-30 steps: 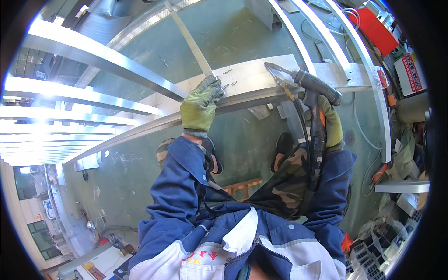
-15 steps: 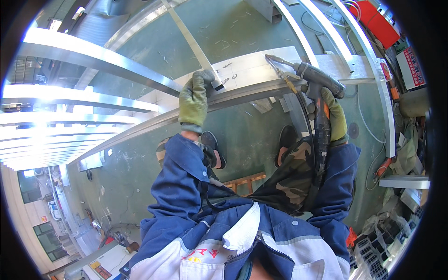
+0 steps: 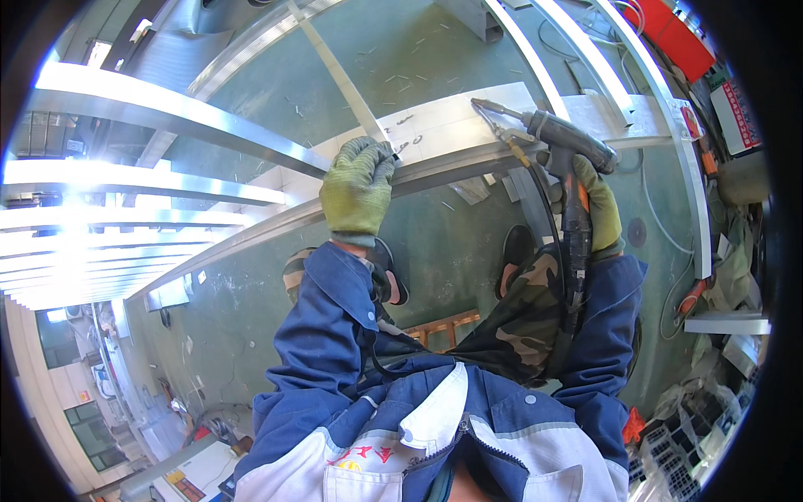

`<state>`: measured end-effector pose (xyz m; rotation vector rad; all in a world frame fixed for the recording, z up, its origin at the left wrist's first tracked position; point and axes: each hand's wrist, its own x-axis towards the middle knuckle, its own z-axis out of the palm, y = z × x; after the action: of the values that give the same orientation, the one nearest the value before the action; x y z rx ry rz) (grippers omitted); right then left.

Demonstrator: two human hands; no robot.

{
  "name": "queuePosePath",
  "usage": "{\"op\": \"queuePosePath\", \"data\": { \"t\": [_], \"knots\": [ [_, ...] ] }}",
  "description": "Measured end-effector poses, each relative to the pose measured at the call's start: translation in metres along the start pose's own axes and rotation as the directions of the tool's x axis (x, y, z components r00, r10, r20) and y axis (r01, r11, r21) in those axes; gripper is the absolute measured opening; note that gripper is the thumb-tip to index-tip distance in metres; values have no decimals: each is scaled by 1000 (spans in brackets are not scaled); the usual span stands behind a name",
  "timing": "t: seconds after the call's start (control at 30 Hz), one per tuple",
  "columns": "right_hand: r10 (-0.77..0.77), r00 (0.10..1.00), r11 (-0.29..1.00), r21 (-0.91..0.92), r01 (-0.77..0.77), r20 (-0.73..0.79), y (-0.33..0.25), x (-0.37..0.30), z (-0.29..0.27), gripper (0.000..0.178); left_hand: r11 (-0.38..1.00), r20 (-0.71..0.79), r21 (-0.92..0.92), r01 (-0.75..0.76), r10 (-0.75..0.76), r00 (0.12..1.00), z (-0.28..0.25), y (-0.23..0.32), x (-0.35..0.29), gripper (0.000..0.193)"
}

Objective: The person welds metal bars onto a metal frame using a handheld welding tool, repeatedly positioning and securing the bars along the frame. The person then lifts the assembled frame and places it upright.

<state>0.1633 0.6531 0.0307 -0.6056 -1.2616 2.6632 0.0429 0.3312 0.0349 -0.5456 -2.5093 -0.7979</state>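
Observation:
My left hand [image 3: 360, 188], in a yellow-green work glove, curls its fingers round the near end of a narrow metal bar [image 3: 339, 79]. That end rests at a pale flat metal rail [image 3: 460, 121] with dark handwritten marks, and the glove partly hides it. My right hand [image 3: 600, 205], gloved alike, is closed round the grip of a black gun-shaped tool [image 3: 577, 138] with orange parts. Its thin pointed nose aims left above the rail. A dark hose with a brass-coloured fitting [image 3: 519, 153] runs down beside the tool.
Several shiny metal bars [image 3: 167, 109] stretch away from the rail on the left, more [image 3: 585, 54] on the right. A red box [image 3: 669, 38] sits at the far right, above cables. Plastic-wrapped profiles [image 3: 677, 452] lie at the lower right. A wooden stool [image 3: 443, 328] stands between my legs.
My left hand has shifted a little to the right and turned its back upward, covering more of the bar's end. My right hand and the tool are almost unmoved.

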Motion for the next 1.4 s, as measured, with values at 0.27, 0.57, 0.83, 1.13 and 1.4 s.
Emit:
{"op": "queuePosePath", "data": {
  "t": [0.27, 0.57, 0.83, 1.13, 1.4],
  "knots": [
    [49, 999, 999, -16, -50, -22, 1, 1, -6, 25, 999, 57, 50, 14, -17, 998, 0, 2, 9, 10],
    [16, 999, 1000, -18, -17, -51, 0, 3, -7, 25, 982, 262, -5, 187, -179, 948, -2, -9, 19, 14],
    [25, 1000, 999, -41, -24, 15, 1, 0, -9, 27, 644, 269, -596, 480, -402, 875, -8, -8, 9, 23],
    [34, 999, 998, -58, -35, -7, 0, 1, -10, 26, 999, 232, -3, 46, -44, 972, -19, 5, 16, 26],
    [52, 999, 999, 6, -52, -6, -4, -3, -1, 25, 981, 187, 117, -157, 133, 973, -10, 6, 20, 17]
  ]
}}
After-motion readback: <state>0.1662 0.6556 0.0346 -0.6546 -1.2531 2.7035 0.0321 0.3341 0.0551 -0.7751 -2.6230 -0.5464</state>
